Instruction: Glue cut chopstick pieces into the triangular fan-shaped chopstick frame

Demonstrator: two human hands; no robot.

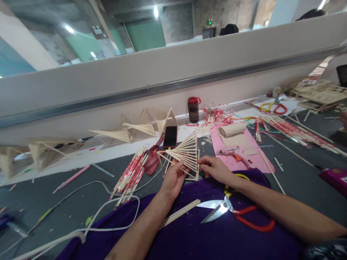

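A fan-shaped model of thin wooden sticks (189, 150) stands in front of me, its sticks twisting across a frame. My left hand (176, 177) is closed around its lower left part, with some fingers hidden behind the sticks. At the right edge of the same model, my right hand (214, 169) pinches the upright stick with bent fingers. Below my hands, open scissors (222, 206) with red and yellow handles lie on purple cloth (195, 238). A few loose sticks (182, 212) rest beside their blades.
Behind the model lies a phone (170, 136). A pink glue gun (238, 156) sits on pink paper (267, 160) to the right. Bagged sticks (130, 171) and a white cable (114, 198) are at left. Finished stick models (143, 126) and a bottle (193, 110) line the wall.
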